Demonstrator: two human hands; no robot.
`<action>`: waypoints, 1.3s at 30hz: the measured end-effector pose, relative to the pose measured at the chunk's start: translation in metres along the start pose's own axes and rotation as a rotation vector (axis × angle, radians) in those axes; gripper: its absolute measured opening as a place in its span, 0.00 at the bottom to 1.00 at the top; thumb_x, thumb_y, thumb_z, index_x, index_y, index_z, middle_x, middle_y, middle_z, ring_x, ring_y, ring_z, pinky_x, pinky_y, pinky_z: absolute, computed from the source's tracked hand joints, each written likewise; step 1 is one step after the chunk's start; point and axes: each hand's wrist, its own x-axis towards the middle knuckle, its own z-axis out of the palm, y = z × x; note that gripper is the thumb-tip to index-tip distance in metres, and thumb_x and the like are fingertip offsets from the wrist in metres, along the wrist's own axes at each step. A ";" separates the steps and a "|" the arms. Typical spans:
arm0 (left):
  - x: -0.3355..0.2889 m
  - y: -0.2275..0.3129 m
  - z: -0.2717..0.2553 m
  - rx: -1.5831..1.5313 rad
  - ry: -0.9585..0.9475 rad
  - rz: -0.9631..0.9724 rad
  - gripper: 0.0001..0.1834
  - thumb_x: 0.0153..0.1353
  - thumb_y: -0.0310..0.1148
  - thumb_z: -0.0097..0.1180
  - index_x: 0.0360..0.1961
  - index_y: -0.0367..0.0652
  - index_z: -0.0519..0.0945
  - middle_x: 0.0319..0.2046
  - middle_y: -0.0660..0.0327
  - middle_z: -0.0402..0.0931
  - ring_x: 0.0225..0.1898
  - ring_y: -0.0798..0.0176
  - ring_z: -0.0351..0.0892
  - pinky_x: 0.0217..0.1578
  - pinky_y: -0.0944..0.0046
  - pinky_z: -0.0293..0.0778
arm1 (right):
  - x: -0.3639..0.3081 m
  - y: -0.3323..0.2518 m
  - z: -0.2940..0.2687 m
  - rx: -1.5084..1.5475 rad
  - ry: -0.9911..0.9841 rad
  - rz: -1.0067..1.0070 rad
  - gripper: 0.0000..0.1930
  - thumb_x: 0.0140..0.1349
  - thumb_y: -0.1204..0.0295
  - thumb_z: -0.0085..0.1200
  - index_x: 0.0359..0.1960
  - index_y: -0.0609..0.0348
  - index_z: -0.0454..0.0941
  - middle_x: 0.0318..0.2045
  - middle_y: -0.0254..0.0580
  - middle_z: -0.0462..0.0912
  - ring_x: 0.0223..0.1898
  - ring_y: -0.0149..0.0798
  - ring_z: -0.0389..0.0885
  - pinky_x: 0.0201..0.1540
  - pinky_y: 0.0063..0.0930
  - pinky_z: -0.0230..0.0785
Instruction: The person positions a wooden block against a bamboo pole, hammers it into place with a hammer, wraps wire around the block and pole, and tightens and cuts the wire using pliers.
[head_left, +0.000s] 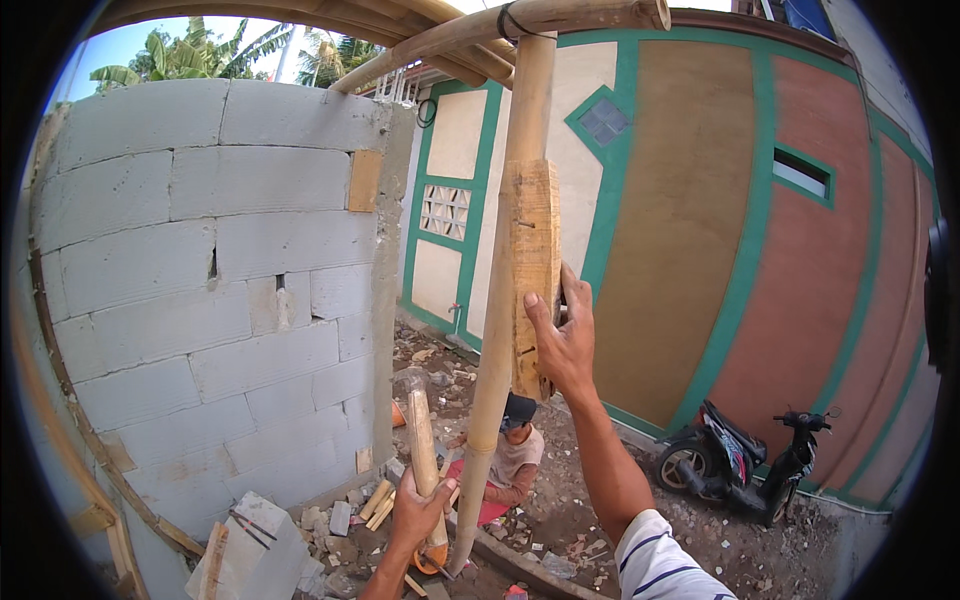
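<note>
My left hand [415,515] is wrapped around the wooden handle of a hammer [423,435], held with its metal head up, beside the lower part of a bamboo pole. The upright bamboo pole [530,105] rises through the middle of the view. Against it, my right hand [566,340] grips a short wooden board [535,250], thumb on the front face and fingers around the right edge. Nails [526,225] stick out of the board near its upper and lower parts. Whether their points reach into the pole cannot be seen.
A grey block wall [240,250] stands at left. A crossing bamboo pole [590,14] is tied at the top. Below, a person [515,450] in a dark cap sits among rubble. A motorbike [740,460] is parked at right by a painted wall [690,230].
</note>
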 end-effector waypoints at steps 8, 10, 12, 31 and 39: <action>0.147 0.110 0.027 0.040 -0.057 0.360 0.24 0.58 0.34 0.69 0.46 0.37 0.67 0.26 0.65 0.69 0.22 0.71 0.73 0.20 0.69 0.70 | 0.161 -0.026 0.062 -0.095 0.151 -0.050 0.26 0.67 0.60 0.54 0.58 0.70 0.71 0.45 0.55 0.70 0.52 0.50 0.67 0.58 0.40 0.64; 0.175 0.140 0.039 0.001 -0.117 0.478 0.27 0.56 0.35 0.71 0.47 0.38 0.66 0.27 0.64 0.71 0.23 0.72 0.73 0.18 0.70 0.72 | 0.172 -0.030 0.070 -0.135 0.205 -0.020 0.26 0.67 0.60 0.53 0.57 0.70 0.71 0.46 0.56 0.69 0.52 0.51 0.67 0.58 0.41 0.63; 0.196 0.164 0.055 -0.038 -0.155 0.489 0.28 0.56 0.35 0.71 0.49 0.37 0.66 0.27 0.63 0.73 0.22 0.72 0.74 0.18 0.71 0.71 | 0.179 -0.027 0.072 -0.183 0.262 0.011 0.25 0.67 0.59 0.53 0.55 0.71 0.71 0.47 0.57 0.69 0.52 0.52 0.66 0.59 0.42 0.62; 0.262 0.202 0.100 -0.354 -0.453 0.515 0.24 0.56 0.29 0.70 0.50 0.36 0.71 0.37 0.57 0.80 0.33 0.67 0.81 0.30 0.68 0.77 | 0.189 -0.011 0.067 -0.628 0.345 -0.082 0.28 0.71 0.55 0.46 0.66 0.60 0.67 0.48 0.53 0.72 0.53 0.48 0.63 0.62 0.43 0.56; 0.265 0.197 0.102 -0.349 -0.413 0.570 0.24 0.55 0.28 0.71 0.51 0.35 0.74 0.36 0.61 0.80 0.29 0.72 0.79 0.25 0.72 0.76 | 0.190 -0.018 0.066 -0.607 0.285 -0.069 0.27 0.71 0.56 0.47 0.67 0.55 0.67 0.47 0.54 0.68 0.53 0.51 0.64 0.62 0.47 0.55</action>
